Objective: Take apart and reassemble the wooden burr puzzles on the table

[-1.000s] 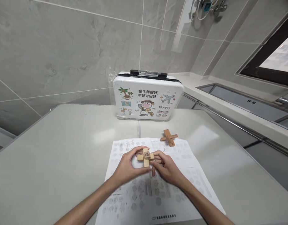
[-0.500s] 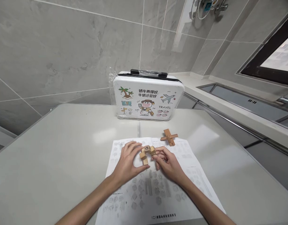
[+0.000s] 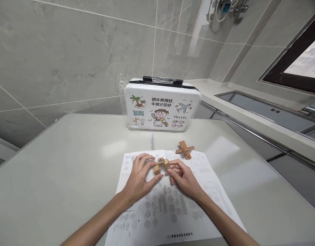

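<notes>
Pale wooden interlocking-block cross (image 3: 161, 162) — rotated over the last second.
Was a flat-on plus, marked face centred; now tipped, marked face at the far side, near arm lost from sight. Bare left hand (image 3: 140, 176): fingers higher, thumb moved up. Bare right hand (image 3: 182, 179) — drooping finger curled in.

On the white carrying case (image 3: 152, 124), two Chinese lines are reading "奶牛养得好, 牛奶才会好", and below them "TRAVEL" is standing. The pale wooden puzzle (image 3: 161, 161) is showing a mark like "G"; the brown wooden cross (image 3: 184, 150) is showing probably "2". The printed sheet (image 3: 147, 237) is bearing an upside-down heading, too blurred for reading.
</notes>
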`<state>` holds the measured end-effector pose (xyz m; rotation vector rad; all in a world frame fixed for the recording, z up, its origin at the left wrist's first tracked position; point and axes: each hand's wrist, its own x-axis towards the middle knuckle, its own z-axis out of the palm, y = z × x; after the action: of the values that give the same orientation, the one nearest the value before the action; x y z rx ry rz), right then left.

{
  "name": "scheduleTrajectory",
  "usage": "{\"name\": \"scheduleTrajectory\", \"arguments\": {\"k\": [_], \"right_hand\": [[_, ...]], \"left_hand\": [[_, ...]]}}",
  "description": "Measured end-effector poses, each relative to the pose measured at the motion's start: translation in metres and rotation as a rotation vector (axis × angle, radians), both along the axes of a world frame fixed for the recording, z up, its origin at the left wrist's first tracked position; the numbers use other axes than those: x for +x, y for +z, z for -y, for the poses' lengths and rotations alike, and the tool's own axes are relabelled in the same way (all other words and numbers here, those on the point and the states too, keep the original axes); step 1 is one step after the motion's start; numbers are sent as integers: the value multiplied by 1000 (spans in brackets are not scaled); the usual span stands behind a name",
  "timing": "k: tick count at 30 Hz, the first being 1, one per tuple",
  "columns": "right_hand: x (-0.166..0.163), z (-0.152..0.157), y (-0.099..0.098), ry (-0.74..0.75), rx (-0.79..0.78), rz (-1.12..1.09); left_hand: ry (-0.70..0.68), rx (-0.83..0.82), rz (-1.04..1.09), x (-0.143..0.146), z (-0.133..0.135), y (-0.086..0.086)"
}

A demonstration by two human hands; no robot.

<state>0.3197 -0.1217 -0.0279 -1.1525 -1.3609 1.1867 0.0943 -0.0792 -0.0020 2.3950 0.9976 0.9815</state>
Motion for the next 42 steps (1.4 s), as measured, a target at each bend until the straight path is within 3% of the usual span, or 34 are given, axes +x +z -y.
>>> {"name": "scheduleTrajectory", "arguments": {"k": [7,12,19,28,38,42], "right_hand": [[-3,6,14,153,-40,87],[-3,5,13,-16,30,217],[-2,3,6,-175,149,473],[-2,3,-1,-256,257,685],[-2,4,-2,-225,298,795],[-2,5,-1,-197,331,797]], "left_hand": [[55,11,89,1,-2,4],[201,127,-10,-5,-10,5],[270,233,-220,-13,-17,5],[199,245,-295,-13,-14,4],[23,203,-288,-12,-8,8],[18,161,-270,-11,-6,12]]}}
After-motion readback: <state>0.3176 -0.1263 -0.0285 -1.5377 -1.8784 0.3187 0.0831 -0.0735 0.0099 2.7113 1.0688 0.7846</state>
